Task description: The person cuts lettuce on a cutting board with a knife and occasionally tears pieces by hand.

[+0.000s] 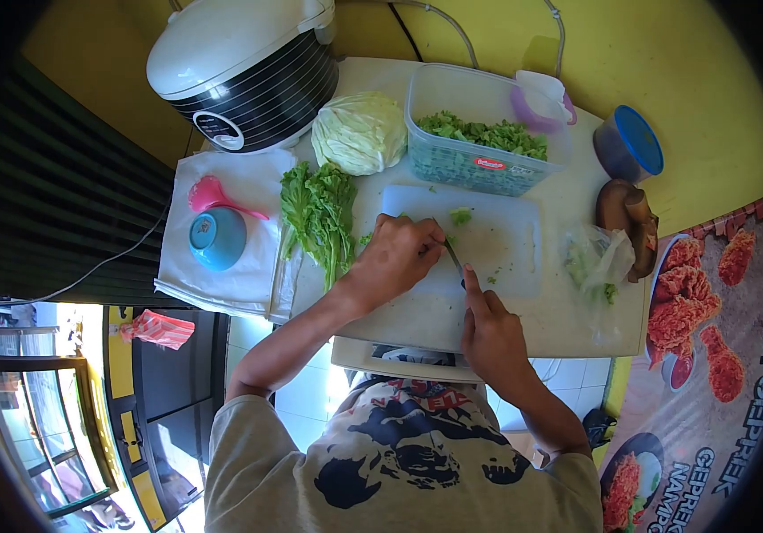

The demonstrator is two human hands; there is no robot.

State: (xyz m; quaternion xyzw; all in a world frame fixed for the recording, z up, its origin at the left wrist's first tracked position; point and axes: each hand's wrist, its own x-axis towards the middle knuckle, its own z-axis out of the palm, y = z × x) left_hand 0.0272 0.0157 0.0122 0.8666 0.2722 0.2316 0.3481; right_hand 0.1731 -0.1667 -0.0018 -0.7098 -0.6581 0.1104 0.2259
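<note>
A white cutting board [497,235] lies on the table with small green leaf bits on it. My right hand [494,333] is closed round the handle of a knife [454,257], index finger stretched toward the blade. My left hand [399,255] is over the board's left part, fingers pressed together near the knife tip; what they pinch is too hidden to name. Left of this hand lies a bunch of leafy lettuce [321,213]. Behind the board stands a clear plastic container [488,178] holding chopped green leaves [479,133].
A cabbage [360,133] and a rice cooker [248,75] stand at the back left. Further left are a blue bowl [218,238] and a pink ladle [212,194]. On the right are a plastic bag [593,266], a brown wooden object [617,213] and a blue-lidded tub [628,144].
</note>
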